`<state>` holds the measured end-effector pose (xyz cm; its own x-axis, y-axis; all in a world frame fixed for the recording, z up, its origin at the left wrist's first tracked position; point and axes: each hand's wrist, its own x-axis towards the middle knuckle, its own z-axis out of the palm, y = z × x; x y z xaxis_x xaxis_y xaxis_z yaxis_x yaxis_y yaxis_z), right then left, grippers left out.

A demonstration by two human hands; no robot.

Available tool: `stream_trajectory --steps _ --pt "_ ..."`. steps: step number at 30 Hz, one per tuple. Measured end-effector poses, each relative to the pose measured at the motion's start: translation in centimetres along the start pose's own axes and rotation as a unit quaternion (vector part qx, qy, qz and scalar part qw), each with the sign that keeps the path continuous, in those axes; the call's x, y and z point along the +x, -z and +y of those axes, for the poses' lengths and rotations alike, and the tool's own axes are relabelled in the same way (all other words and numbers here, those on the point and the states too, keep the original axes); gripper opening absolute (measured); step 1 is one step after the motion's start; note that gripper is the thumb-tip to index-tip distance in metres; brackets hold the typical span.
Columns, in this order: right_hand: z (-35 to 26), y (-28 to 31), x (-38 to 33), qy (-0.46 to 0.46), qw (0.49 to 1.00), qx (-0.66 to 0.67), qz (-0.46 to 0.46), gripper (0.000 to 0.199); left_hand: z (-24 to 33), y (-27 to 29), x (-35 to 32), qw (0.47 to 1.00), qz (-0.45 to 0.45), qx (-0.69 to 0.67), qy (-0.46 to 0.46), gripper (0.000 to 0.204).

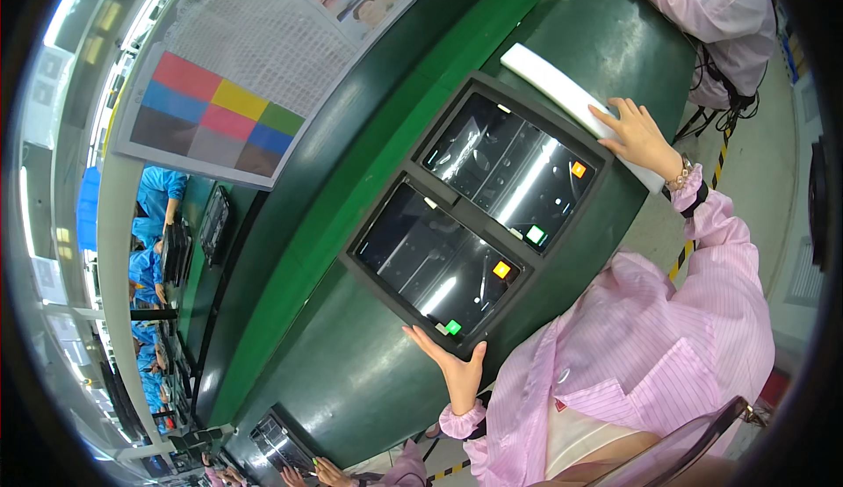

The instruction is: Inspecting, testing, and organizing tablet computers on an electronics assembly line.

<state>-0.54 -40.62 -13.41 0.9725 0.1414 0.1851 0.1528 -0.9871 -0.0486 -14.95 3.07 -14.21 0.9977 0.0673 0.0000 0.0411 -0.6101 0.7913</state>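
Note:
A dark tray (pixel 474 216) lies on the bench in front of me, its two wells side by side. In each sits a glossy black panel, the far one (pixel 492 166) and the near one (pixel 426 263), both with small orange and green stickers and bright light reflections. My left hand (pixel 452 368) rests at the tray's near left corner, thumb and fingers spread against its edge. Along the tray's right side lies a long white strip (pixel 553 81). My right hand (pixel 645 140) lies over it with fingers spread, touching its top; the palm side is hidden.
A printed sheet with colour blocks (pixel 215 114) hangs at upper left. Another person's pink sleeve (pixel 685 4) reaches over the bench at far right. At lower left, another person's hands are at a dark panel (pixel 281 439). People in blue work beyond the bench.

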Motion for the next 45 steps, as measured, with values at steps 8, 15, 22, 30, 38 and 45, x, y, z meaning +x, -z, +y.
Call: stream_trajectory --steps 8,15,22,30,38,45 --pt "-4.9 3.3 1.8 -0.041 0.981 0.105 0.156 0.053 1.2 0.9 -0.9 0.999 0.031 0.022 -0.023 0.102" --pt "-18.9 3.0 0.3 0.100 0.960 0.259 0.038 0.052 1.7 1.9 -2.1 0.989 0.022 0.147 -0.019 0.060" --pt "-23.0 0.1 1.0 0.184 0.959 0.206 0.059 0.054 1.2 2.3 -2.6 0.959 -0.018 0.275 -0.064 0.052" --pt "-23.1 -0.5 0.9 0.182 0.957 0.215 0.073 0.052 0.9 1.9 -2.1 0.940 -0.032 0.322 -0.111 0.056" --pt "-17.8 0.6 1.8 0.126 0.959 0.236 0.097 0.051 4.6 0.4 0.2 0.939 -0.085 0.306 -0.136 0.056" --pt "-7.1 1.0 4.3 0.091 0.975 0.170 0.107 0.052 9.1 -5.0 3.6 0.930 -0.126 0.238 -0.250 0.051"
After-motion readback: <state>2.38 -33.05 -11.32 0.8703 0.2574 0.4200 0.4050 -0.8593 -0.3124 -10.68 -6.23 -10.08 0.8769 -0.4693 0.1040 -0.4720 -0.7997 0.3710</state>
